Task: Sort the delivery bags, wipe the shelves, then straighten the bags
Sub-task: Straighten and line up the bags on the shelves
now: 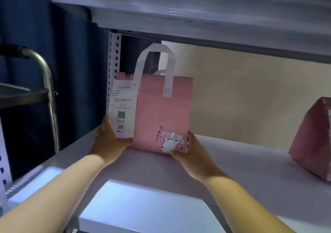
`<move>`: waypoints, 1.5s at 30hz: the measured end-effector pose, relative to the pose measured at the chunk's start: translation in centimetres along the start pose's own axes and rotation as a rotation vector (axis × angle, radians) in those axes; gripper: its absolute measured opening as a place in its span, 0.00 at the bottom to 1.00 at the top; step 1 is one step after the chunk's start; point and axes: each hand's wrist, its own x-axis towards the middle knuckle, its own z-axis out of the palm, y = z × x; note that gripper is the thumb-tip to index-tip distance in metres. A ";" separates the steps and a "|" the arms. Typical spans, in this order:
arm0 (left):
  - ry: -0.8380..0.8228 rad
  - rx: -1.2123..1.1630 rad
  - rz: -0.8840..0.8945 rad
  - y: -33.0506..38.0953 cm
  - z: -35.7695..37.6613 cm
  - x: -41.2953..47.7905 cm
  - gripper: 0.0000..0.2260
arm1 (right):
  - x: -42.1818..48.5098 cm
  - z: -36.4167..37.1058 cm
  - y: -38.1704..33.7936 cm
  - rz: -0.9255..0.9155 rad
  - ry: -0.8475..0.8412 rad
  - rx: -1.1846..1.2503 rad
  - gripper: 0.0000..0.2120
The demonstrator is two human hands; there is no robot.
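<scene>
Delivery-order pickup/storage area. Evidence: white slotted-angle steel shelving (114, 57), pink non-woven tote bag with white handles (161, 111) tagged with a white printed order slip (123, 107) (QR code, number 366), second pink bag (313, 143) on the same shelf, stainless tubular cart (46, 82) at left.

Pink bag (161, 111) upright on white shelf (223, 161), left hand (109, 141) and right hand (191, 154) gripping its lower corners
</scene>
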 end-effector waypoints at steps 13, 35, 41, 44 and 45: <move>0.149 -0.061 -0.016 -0.2 -2.7 -2.8 0.37 | -3.4 -0.1 -1.8 0.117 0.024 0.003 0.20; 0.077 0.056 0.302 7.2 -2.5 -10.1 0.13 | -10.7 -5.7 -2.0 0.006 0.334 0.032 0.08; -0.104 -0.024 0.463 12.9 4.5 -13.5 0.10 | -14.2 -12.9 1.7 -0.031 0.418 -0.109 0.02; -0.216 -0.026 0.462 14.5 9.0 -15.4 0.08 | -15.7 -17.2 4.5 0.011 0.438 -0.176 0.02; -0.247 -0.011 0.467 15.0 10.5 -16.0 0.07 | -16.3 -18.7 5.5 0.028 0.442 -0.189 0.02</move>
